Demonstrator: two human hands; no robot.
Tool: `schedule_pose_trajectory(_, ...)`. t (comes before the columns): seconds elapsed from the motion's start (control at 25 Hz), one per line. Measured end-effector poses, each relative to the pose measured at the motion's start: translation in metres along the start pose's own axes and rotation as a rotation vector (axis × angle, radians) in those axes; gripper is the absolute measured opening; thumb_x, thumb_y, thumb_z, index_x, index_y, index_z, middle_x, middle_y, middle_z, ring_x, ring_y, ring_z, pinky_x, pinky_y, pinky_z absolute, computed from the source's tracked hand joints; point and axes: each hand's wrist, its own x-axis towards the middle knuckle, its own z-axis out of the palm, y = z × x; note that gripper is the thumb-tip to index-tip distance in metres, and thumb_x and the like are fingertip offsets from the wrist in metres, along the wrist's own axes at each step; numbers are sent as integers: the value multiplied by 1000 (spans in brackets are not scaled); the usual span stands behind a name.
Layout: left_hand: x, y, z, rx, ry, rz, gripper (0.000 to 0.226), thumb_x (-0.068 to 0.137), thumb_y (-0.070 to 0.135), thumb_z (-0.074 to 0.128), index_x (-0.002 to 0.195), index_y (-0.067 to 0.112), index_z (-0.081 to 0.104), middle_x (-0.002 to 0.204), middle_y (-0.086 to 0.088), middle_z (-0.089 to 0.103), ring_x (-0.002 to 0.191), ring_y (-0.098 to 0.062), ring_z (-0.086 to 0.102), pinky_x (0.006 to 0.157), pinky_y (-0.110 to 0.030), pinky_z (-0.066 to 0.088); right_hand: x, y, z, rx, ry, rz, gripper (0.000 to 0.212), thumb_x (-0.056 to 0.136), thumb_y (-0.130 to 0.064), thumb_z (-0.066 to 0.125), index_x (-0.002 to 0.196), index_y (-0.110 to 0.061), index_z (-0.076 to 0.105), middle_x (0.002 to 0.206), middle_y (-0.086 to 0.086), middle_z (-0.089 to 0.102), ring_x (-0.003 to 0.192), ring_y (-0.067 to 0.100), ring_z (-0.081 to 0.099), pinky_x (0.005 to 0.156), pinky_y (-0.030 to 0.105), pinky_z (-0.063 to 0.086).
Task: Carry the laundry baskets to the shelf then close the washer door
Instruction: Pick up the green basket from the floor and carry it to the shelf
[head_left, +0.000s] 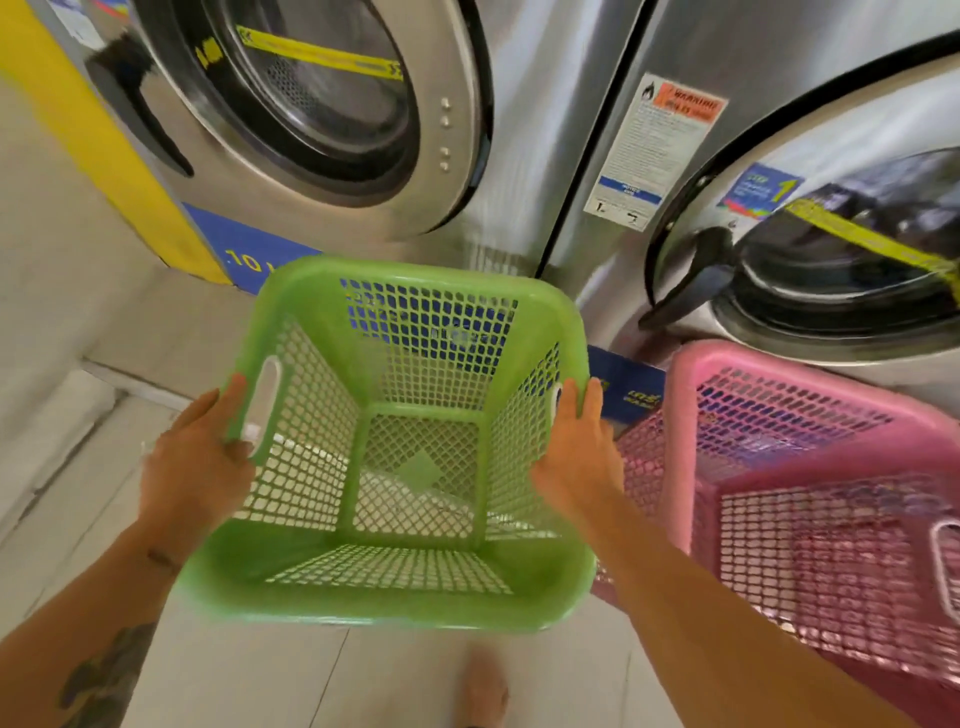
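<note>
An empty green laundry basket (395, 608) fills the middle of the view, in front of two steel washers. My left hand (200, 457) grips its left rim by the handle slot. My right hand (576, 457) grips the right rim at the opposite handle. A pink laundry basket (680, 467) stands on the floor just to the right, touching or nearly touching the green one. The left washer's door (311, 104) looks closed against the machine. The right washer's door (810, 260) has a black handle; I cannot tell whether it is fully closed.
The tiled floor (83, 493) spreads to the left and below. A yellow and blue base strip (119, 171) runs under the left washer. A bare foot (483, 691) shows at the bottom edge. A warning label (654, 150) sits between the machines. No shelf is in view.
</note>
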Motion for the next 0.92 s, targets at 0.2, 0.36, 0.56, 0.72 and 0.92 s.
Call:
schedule_pose_trajectory(0.2,-65,-54,-33,-103,33,-42,79,79,-2,63,145,36,42,143,-2,52,111,-39,59,89,-48,49,-81,-14,44,-17,-39,-65,94,72,-11,63,150,-16,11,161,12,1,132,44,42,96,48,47)
schedule_pose_trajectory(0.36,-119,-131,-48,-218,81,-125,70,81,-2,60,143,28,46,149,0,47,127,-31,52,105,-43,42,-154,-43,93,31,56,-97,85,66,-3,56,144,-18,27,155,11,18,120,44,51,86,48,49)
schedule_pose_trajectory(0.56,-161,-223,-52,-258,128,-172,69,84,-4,55,147,22,41,150,1,44,131,-25,48,105,-36,40,-198,-94,168,2,1,-120,77,65,-2,57,137,-14,33,151,10,24,103,44,59,74,45,48)
schedule_pose_trajectory(0.72,-179,-275,-36,-238,67,-247,70,88,-5,51,149,24,36,154,4,38,132,-23,46,96,-27,39,-213,-113,228,-37,-141,-92,87,67,-5,60,146,-16,22,157,8,17,109,42,58,73,40,49)
schedule_pose_trajectory(0.92,-201,-329,-9,-193,-25,-224,82,81,-12,48,152,23,26,155,3,33,121,-20,50,86,-29,46,-244,-128,276,-71,-180,-119,84,72,-1,62,144,-15,22,153,10,15,97,43,61,67,40,49)
